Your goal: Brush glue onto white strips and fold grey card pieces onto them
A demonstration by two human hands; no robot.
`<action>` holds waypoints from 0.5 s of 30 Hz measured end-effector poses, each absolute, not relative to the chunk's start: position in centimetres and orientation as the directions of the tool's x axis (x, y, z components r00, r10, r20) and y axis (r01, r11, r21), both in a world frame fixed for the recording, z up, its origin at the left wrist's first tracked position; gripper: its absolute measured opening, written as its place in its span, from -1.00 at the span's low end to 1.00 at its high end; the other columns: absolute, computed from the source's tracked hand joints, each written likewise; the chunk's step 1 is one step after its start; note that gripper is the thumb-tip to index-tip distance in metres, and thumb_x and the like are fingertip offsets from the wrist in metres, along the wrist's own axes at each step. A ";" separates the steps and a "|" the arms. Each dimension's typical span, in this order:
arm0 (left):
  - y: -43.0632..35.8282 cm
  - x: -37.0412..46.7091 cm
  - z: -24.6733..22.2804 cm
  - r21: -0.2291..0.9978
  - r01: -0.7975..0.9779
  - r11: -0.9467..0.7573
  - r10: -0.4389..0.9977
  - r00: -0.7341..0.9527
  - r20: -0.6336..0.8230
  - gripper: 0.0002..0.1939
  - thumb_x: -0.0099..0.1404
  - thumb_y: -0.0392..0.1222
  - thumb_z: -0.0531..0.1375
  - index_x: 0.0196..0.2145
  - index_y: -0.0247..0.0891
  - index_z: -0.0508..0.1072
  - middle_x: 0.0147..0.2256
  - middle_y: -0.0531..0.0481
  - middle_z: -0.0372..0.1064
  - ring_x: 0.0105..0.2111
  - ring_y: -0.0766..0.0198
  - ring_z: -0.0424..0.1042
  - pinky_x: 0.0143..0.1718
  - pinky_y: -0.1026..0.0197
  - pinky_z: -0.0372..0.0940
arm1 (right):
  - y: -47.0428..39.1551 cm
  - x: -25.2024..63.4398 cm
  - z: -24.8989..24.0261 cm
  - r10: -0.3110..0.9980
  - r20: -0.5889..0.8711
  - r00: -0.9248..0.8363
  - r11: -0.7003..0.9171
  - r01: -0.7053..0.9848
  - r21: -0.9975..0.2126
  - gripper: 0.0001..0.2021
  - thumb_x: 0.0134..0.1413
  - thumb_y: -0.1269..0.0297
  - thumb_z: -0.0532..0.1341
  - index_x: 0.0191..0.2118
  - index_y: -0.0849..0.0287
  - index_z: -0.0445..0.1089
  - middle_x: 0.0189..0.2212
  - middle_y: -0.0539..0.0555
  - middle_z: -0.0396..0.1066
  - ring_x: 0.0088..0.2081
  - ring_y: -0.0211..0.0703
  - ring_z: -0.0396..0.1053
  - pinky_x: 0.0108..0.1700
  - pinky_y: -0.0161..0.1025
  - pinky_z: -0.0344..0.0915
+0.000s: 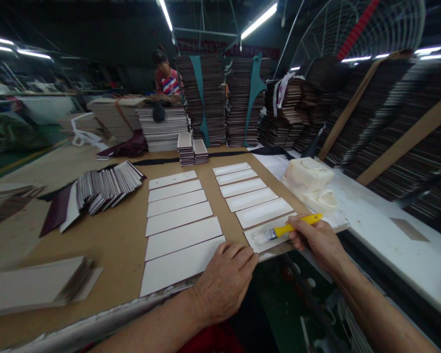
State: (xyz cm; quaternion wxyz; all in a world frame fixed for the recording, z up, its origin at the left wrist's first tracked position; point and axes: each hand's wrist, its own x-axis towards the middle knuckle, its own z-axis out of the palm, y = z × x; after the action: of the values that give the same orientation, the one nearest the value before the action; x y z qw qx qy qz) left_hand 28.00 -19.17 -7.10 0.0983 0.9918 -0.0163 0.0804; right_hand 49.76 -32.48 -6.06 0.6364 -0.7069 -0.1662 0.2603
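My right hand (318, 240) grips the yellow handle of a paintbrush (287, 228). The bristles press on the nearest white card strip (252, 237) of the right column, where a wet, whitish smear shows. Behind it, several more strips (263, 212) lie in a row running away from me, with a glossy coat on their middles. My left hand (228, 279) rests at the table's front edge, fingers loosely bent and holding nothing visible, touching the corner of the nearest strip (183, 264) in the left column. The strips of that column look dry and matt.
A white plastic container (308, 171) stands at the right on a white surface. Fanned dark-backed cards (110, 186) and a stack of grey boards (33, 284) lie left. Tall piles of panels (244, 103) rise behind, with a person (168, 81) beyond and a fan (360, 29) upper right.
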 end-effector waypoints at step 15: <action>-19.0 27.9 -8.0 0.247 -0.026 -0.969 0.025 0.979 0.202 -0.61 0.45 -0.24 0.07 0.20 -0.18 0.28 0.14 -0.07 0.37 0.12 0.02 0.25 0.24 -0.19 -0.01 | -36.7 56.5 -5.8 0.332 -0.024 0.943 -0.229 0.056 -0.972 -0.76 -0.03 0.09 0.37 -0.47 0.17 0.47 -0.64 0.00 0.42 -0.66 -0.25 0.27 -0.66 -0.35 0.21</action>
State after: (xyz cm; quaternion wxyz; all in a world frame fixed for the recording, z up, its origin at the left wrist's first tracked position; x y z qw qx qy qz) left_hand 27.91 -19.01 -7.99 0.1249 0.9869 -0.0002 0.1024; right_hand 56.49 -36.71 -5.83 0.6083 -0.7755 -0.1251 0.1138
